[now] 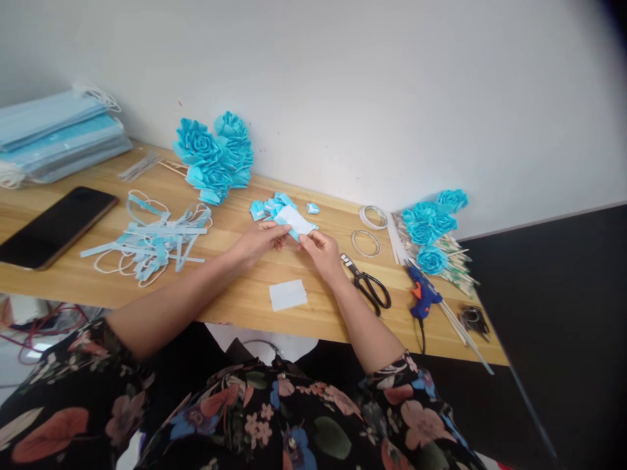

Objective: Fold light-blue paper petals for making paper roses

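My left hand (258, 239) and my right hand (321, 251) meet over the middle of the wooden table (235, 300). Both pinch the same small piece of white and light-blue mask fabric (296, 220), one at each end, fingers closed on it. Just behind the hands lies a little heap of folded blue fabric pieces (272, 205). A separate white rectangle of fabric (288, 294) lies flat on the table in front of my hands.
Black scissors (369, 284), a blue glue gun (421, 295), two tape rings (368, 230) and blue fabric roses on sticks (434, 225) lie to the right. Cut mask strips (151, 238), a phone (53, 225), stacked masks (59, 134) and a rose bunch (213, 156) lie left.
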A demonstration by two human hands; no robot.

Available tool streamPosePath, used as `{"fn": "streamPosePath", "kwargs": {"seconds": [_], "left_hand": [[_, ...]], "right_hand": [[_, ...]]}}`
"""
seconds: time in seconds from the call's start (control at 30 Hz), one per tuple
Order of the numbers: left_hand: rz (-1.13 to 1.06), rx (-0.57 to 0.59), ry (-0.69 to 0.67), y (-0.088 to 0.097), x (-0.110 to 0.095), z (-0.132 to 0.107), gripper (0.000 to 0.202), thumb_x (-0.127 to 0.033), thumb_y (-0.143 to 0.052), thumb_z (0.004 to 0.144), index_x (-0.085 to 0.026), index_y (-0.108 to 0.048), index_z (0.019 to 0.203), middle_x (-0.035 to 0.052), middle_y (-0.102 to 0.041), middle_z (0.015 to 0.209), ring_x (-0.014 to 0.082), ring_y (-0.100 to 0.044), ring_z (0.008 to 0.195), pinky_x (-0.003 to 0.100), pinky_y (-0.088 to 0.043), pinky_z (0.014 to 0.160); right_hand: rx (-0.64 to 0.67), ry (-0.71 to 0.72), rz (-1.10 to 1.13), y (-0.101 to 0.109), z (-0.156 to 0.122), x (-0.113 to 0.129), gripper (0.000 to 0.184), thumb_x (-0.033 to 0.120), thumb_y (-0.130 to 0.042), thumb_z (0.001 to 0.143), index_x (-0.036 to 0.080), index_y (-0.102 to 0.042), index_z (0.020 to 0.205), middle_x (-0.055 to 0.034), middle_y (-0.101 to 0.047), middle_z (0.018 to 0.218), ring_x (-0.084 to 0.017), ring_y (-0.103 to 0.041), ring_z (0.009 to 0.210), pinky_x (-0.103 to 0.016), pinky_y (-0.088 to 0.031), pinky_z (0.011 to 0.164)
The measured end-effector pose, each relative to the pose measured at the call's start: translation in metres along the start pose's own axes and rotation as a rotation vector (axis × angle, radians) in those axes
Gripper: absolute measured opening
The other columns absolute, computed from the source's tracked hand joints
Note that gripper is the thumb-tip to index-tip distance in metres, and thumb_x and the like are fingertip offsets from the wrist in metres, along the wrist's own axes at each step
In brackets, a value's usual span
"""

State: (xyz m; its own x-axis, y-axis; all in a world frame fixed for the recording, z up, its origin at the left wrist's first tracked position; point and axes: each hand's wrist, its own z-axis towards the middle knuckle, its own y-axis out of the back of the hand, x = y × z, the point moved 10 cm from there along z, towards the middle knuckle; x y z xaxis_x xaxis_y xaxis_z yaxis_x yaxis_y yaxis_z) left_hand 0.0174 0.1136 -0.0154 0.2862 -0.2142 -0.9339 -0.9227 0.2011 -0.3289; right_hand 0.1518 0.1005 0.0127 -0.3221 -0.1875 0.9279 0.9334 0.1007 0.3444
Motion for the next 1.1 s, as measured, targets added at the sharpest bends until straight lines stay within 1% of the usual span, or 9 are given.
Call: {"fn": "streamPosePath", "kwargs": {"seconds": [0.1, 0.23, 0.5, 0.6, 0.7, 0.83, 0.97, 1.03, 1.1], "left_hand": [[0.095, -0.003, -0.021, 0.000, 0.000, 0.000, 0.032, -0.041, -0.076, 0.068, -0.014, -0.063, 0.058, 0.0007, -0.058, 0.057, 0.0099, -0.050, 0.054, 0.026, -0.038, 0.056], [0.162, 0.010, -0.047, -0.001, -0.001, 0.000, 0.033, -0.042, -0.074, 0.070, -0.015, -0.062, 0.057, 0.0009, -0.059, 0.057, 0.0097, -0.049, 0.054, 0.026, -0.037, 0.055], [-0.066, -0.001, -0.034, 0.003, -0.005, 0.002, 0.031, -0.040, -0.080, 0.066, -0.015, -0.062, 0.063, 0.0001, -0.057, 0.060, 0.0088, -0.049, 0.055, 0.024, -0.038, 0.054], [-0.130, 0.037, -0.004, -0.002, -0.001, 0.002, 0.037, -0.047, -0.081, 0.065, -0.014, -0.065, 0.072, 0.0016, -0.060, 0.067, 0.0102, -0.054, 0.060, 0.023, -0.040, 0.055], [-0.126, 0.098, 0.015, -0.009, 0.004, 0.001, 0.042, -0.051, -0.079, 0.066, -0.013, -0.066, 0.077, 0.0028, -0.062, 0.071, 0.0114, -0.056, 0.064, 0.024, -0.042, 0.056], [-0.066, 0.138, 0.013, -0.014, 0.005, -0.002, 0.034, -0.042, -0.079, 0.068, -0.011, -0.067, 0.073, 0.0021, -0.061, 0.067, 0.0101, -0.054, 0.062, 0.024, -0.041, 0.058], [-0.038, 0.118, 0.008, -0.012, 0.003, -0.003, 0.030, -0.038, -0.078, 0.067, -0.012, -0.065, 0.064, 0.0023, -0.061, 0.065, 0.0099, -0.053, 0.060, 0.025, -0.041, 0.059], [-0.027, 0.091, 0.002, -0.009, 0.001, -0.003, 0.029, -0.038, -0.077, 0.066, -0.012, -0.065, 0.063, 0.0022, -0.062, 0.064, 0.0099, -0.052, 0.058, 0.025, -0.041, 0.058], [-0.008, 0.056, 0.008, -0.005, 0.001, -0.002, 0.027, -0.038, -0.076, 0.066, -0.013, -0.065, 0.063, 0.0019, -0.061, 0.063, 0.0098, -0.052, 0.057, 0.025, -0.040, 0.057]], "right_hand": [[0.012, -0.013, -0.002, -0.002, 0.000, -0.004, 0.038, 0.053, -0.060, 0.079, 0.018, -0.061, 0.065, 0.0008, -0.060, 0.063, -0.013, -0.048, 0.062, -0.026, -0.039, 0.061], [0.000, -0.015, -0.014, -0.002, 0.000, -0.007, 0.034, 0.049, -0.062, 0.077, 0.017, -0.062, 0.065, 0.0014, -0.057, 0.061, -0.012, -0.047, 0.059, -0.026, -0.038, 0.059], [-0.029, -0.029, -0.064, 0.001, 0.000, -0.009, 0.033, 0.047, -0.063, 0.077, 0.016, -0.063, 0.064, 0.0010, -0.057, 0.059, -0.012, -0.048, 0.058, -0.026, -0.038, 0.059], [-0.048, -0.026, -0.051, 0.003, 0.000, -0.009, 0.034, 0.047, -0.062, 0.077, 0.016, -0.063, 0.065, 0.0007, -0.058, 0.061, -0.013, -0.049, 0.058, -0.026, -0.038, 0.059], [-0.070, -0.024, -0.053, 0.006, 0.001, -0.008, 0.035, 0.048, -0.062, 0.076, 0.015, -0.064, 0.066, 0.0014, -0.057, 0.060, -0.012, -0.048, 0.058, -0.025, -0.038, 0.058], [-0.070, -0.030, -0.052, 0.005, 0.000, -0.008, 0.034, 0.047, -0.062, 0.076, 0.015, -0.063, 0.064, 0.0024, -0.054, 0.058, -0.011, -0.046, 0.056, -0.025, -0.036, 0.057], [-0.045, -0.027, -0.034, 0.001, 0.000, -0.009, 0.035, 0.047, -0.063, 0.077, 0.015, -0.062, 0.064, 0.0021, -0.055, 0.059, -0.012, -0.047, 0.057, -0.025, -0.038, 0.058], [-0.055, -0.008, -0.017, 0.002, 0.001, -0.007, 0.033, 0.047, -0.062, 0.078, 0.016, -0.064, 0.069, 0.0014, -0.059, 0.063, -0.013, -0.051, 0.061, -0.025, -0.041, 0.060], [-0.119, 0.053, 0.007, 0.011, 0.001, -0.001, 0.030, 0.046, -0.061, 0.080, 0.017, -0.066, 0.082, -0.0003, -0.064, 0.074, -0.015, -0.056, 0.069, -0.026, -0.046, 0.066]]}}
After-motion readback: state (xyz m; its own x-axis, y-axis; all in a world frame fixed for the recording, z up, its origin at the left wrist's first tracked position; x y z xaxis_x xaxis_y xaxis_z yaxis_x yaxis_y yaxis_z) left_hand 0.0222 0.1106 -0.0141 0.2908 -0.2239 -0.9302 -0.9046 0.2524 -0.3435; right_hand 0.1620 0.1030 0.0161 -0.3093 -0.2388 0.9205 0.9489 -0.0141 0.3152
